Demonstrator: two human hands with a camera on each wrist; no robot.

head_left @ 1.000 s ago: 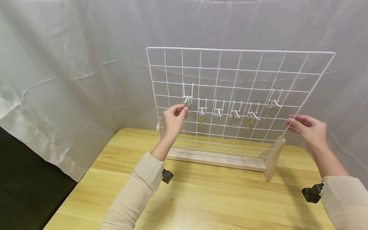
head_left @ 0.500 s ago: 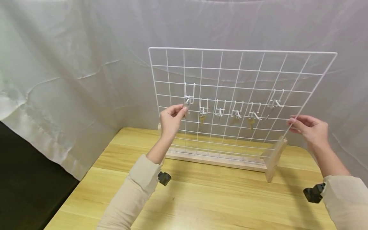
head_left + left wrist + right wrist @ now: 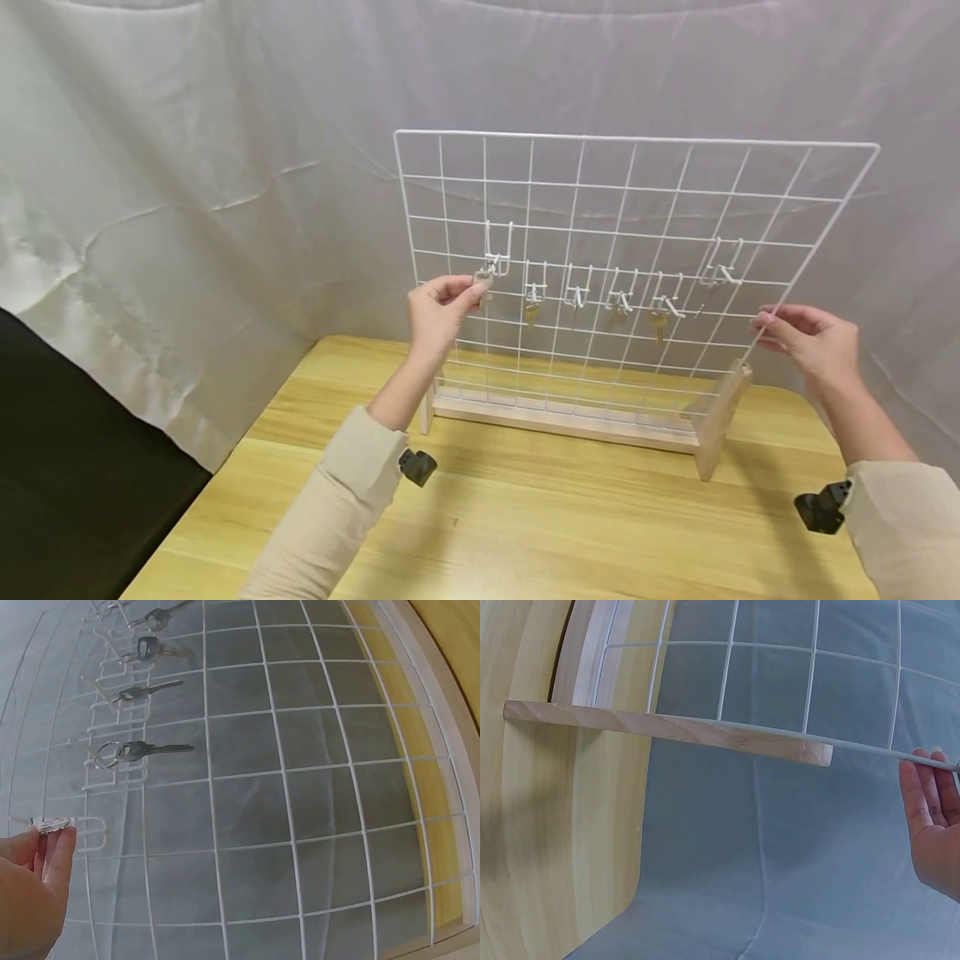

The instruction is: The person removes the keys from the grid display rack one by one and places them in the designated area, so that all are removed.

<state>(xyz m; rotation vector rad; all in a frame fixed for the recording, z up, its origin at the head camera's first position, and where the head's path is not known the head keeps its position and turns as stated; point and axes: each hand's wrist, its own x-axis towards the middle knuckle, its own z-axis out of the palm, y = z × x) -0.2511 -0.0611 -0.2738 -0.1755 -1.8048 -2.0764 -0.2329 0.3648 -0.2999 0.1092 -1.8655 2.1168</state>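
Observation:
My left hand [image 3: 437, 312] pinches silver keys [image 3: 482, 282] between thumb and fingertips, right at the upper left hook [image 3: 501, 265] of a white wire grid [image 3: 637, 138]. In the left wrist view the keys [image 3: 54, 825] show their toothed edges, and the fingers partly hide them. My right hand [image 3: 821, 346] holds the grid's right edge wire between thumb and fingers, above the wooden side foot [image 3: 722, 421]. Between the hands, several keys hang on hooks in a row, among them a brass-coloured key [image 3: 660, 325] and another key [image 3: 532, 313].
A further hook [image 3: 722, 273] sits higher at the right, with a short thin chain below it. The grid stands on a wooden base [image 3: 562, 421] on a wood-grain table [image 3: 570, 525]. Grey curtain [image 3: 247, 100] surrounds the back and left; a dark area [image 3: 67, 467] lies beyond the table's left edge.
My left hand has drawn slightly left and back from the upper left hook with the keys pinched, showing more of them. The right hand keeps its hold; the view has shifted slightly.

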